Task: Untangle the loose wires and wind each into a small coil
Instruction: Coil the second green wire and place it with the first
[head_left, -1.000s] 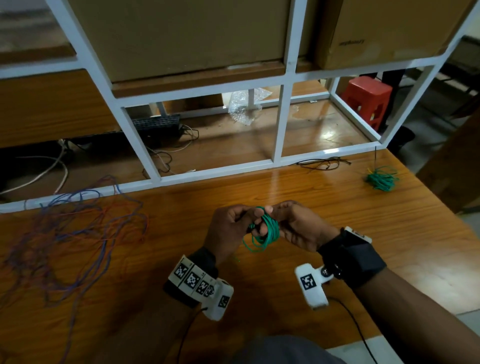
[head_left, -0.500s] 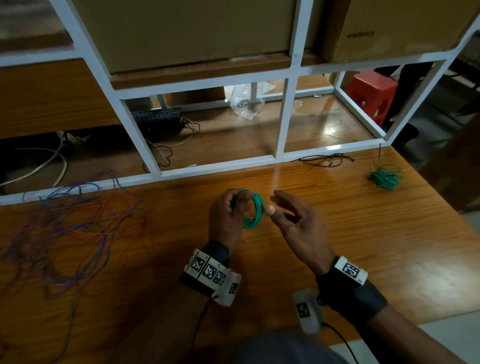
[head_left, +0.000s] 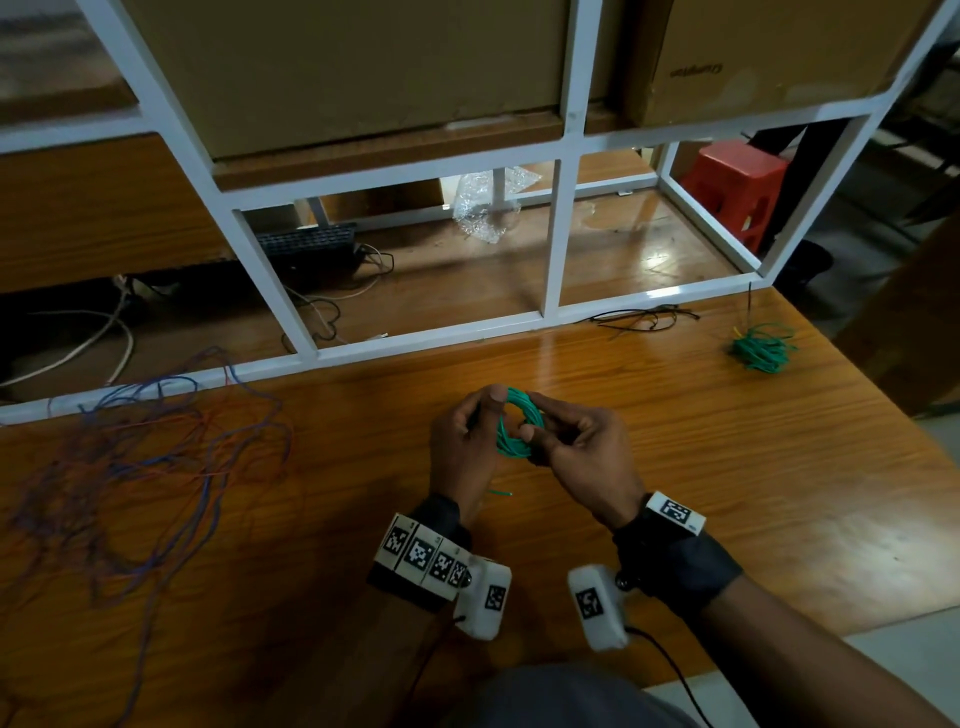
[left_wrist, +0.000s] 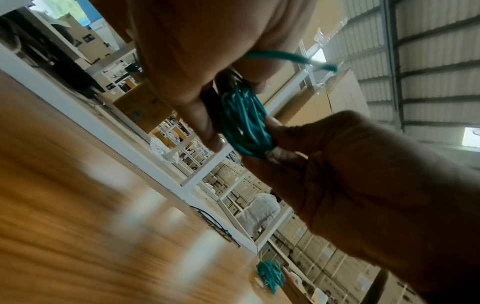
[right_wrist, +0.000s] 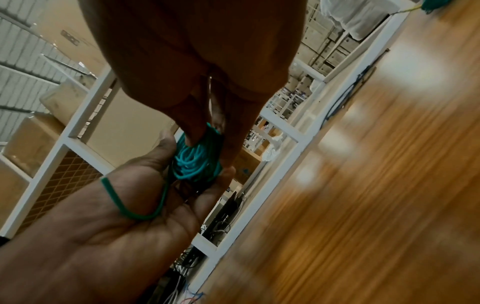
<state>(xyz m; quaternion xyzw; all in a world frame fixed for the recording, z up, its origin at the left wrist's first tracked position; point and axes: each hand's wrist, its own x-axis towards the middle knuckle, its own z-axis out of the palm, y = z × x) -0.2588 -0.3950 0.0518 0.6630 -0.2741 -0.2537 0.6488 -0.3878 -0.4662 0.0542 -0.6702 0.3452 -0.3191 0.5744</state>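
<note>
A small coil of green wire (head_left: 511, 426) hangs above the middle of the wooden table (head_left: 727, 467), held between both hands. My left hand (head_left: 467, 447) grips its left side, thumb on top; a loose green end (head_left: 501, 492) trails below the palm. My right hand (head_left: 576, 447) pinches the coil's right side with thumb and fingers. The left wrist view shows the coil (left_wrist: 244, 127) squeezed between both hands' fingers. In the right wrist view the coil (right_wrist: 197, 158) sits against my left palm, the free end (right_wrist: 114, 197) lying across it. A tangle of blue and red wires (head_left: 130, 457) lies at the left.
A second green wire bundle (head_left: 761, 348) lies at the table's far right, with thin black wires (head_left: 644, 318) near the white metal frame (head_left: 550, 234). Behind the frame are a keyboard (head_left: 306, 249), cables, crumpled plastic (head_left: 488, 208) and cardboard boxes. A red stool (head_left: 735, 187) stands beyond.
Half a second ago my right hand was off the coil with fingers spread; now it has come back and pinches the coil's right side. My left hand has kept hold throughout.
</note>
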